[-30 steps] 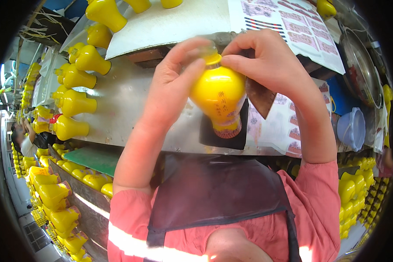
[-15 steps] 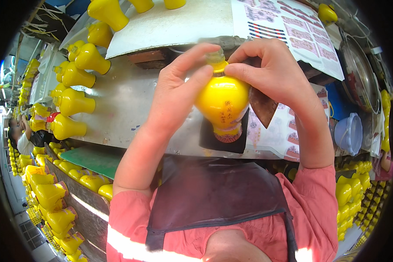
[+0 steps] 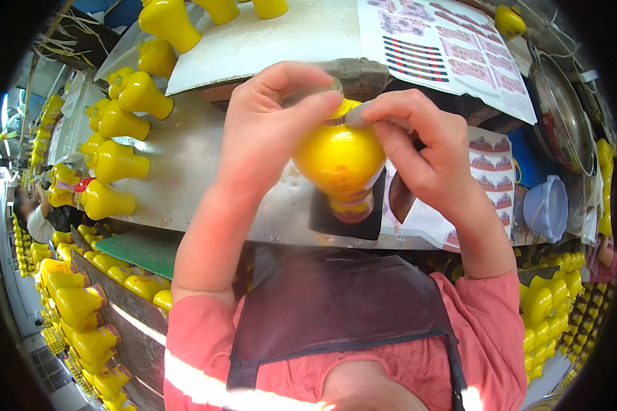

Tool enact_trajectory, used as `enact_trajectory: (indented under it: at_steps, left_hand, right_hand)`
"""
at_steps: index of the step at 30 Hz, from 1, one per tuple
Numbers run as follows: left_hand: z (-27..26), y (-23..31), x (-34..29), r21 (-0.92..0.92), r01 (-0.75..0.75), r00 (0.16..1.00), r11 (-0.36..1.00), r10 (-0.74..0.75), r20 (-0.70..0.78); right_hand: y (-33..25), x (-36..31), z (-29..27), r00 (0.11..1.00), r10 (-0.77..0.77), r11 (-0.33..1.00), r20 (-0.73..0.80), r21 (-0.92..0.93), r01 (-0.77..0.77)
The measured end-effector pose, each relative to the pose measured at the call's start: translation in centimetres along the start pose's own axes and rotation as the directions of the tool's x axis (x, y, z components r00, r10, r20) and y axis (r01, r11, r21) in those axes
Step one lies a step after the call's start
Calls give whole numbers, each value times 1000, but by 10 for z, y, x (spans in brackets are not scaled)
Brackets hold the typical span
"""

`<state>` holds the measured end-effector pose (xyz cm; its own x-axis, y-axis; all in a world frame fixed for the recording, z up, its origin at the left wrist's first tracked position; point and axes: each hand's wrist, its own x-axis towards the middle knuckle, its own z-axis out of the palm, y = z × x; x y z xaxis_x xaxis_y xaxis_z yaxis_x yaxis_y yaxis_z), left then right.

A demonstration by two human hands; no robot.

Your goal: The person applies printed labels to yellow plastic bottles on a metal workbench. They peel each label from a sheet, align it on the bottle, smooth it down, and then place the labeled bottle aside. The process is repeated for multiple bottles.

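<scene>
A glossy yellow bottle point(image 3: 336, 161) stands upright but leans a little, its patterned foot over a black pad point(image 3: 322, 217). My left hand point(image 3: 262, 127) closes its thumb and fingers around the bottle's neck and clear top. My right hand point(image 3: 421, 133) is curled at the other side, its blurred fingertips pressing the neck where a thin dark band partly shows. Below the right palm hangs a flat brown triangular scraper point(image 3: 400, 200), apparently tucked in that hand; its upper end is hidden. The print on the bottle is smeared by motion.
Sheets of decals point(image 3: 452, 48) lie at the back right and another sheet point(image 3: 490, 171) right of the bottle. Several yellow bottles point(image 3: 120, 161) line the metal table's left side. A blue bucket point(image 3: 546, 209) hangs at right. Another person point(image 3: 38, 212) sits far left.
The bottle has shifted slightly left. My right hand has moved down and left along the neck, the scraper dropping with it. My left hand has moved left, its fingers drawn closer round the top.
</scene>
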<state>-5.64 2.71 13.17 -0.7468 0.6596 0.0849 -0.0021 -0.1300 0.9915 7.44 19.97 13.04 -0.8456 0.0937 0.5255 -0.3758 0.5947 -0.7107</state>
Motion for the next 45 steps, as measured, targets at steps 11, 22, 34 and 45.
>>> enact_trajectory:
  at_steps: [11,22,34,45]
  left_hand:
    - [6,9,-8,78,3,1000,997,-4,15]
    - [8,18,-19,178,-42,999,983,39,19]
    - [9,19,-25,127,-61,998,990,57,35]
    - [7,11,-22,65,-66,997,996,63,54]
  right_hand:
    - [-8,-14,5,983,-175,980,-46,-100,170]
    - [-12,-29,10,986,-166,984,-1,-71,166]
    - [-20,-30,12,971,-234,962,-40,-156,225]
    - [-18,-34,9,960,-279,936,20,-217,276]
